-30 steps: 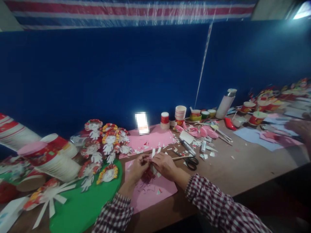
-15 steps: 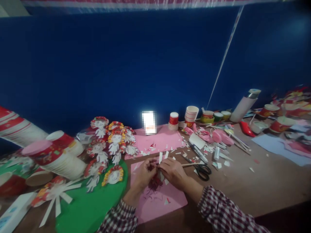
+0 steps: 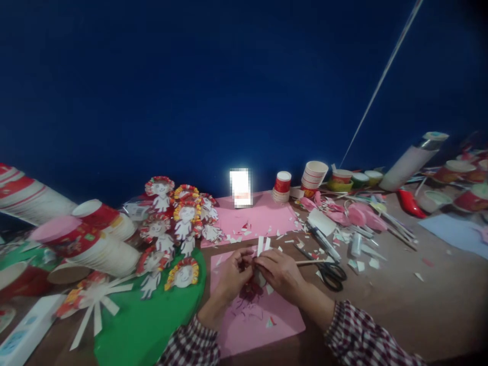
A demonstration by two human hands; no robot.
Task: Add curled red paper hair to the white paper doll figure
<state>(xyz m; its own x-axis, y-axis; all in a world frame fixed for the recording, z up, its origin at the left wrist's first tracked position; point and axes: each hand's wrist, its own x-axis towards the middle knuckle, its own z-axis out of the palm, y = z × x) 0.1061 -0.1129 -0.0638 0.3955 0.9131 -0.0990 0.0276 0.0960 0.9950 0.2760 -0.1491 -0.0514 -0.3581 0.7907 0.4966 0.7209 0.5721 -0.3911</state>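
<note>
Both hands meet above a pink sheet [image 3: 282, 333]. My left hand [image 3: 234, 277] is closed, its fingers pinching a cut paper cup piece with white strips [image 3: 261, 247] standing up. From the other side my right hand [image 3: 282, 274] grips the same piece, its fingers bent over it. Much of the piece is hidden behind the fingers. Dark red shreds [image 3: 249, 305] lie on the sheet below the hands. Black-handled scissors [image 3: 332, 277] rest to the right of my right hand, beside a thin wooden stick [image 3: 310, 262].
Paper dolls with red and yellow hair [image 3: 186, 216] stand on a green board [image 3: 137, 325] at left, near stacked paper cups [image 3: 102, 249]. A second pink sheet [image 3: 255, 211] lies behind, strewn with scraps. Pens [image 3: 324, 244], a glue bottle [image 3: 356, 245] and a tilted flask [image 3: 409, 162] are right.
The camera has turned slightly, so the table's things sit farther right in view. Both hands stay closed on the paper piece, with only small finger movement.
</note>
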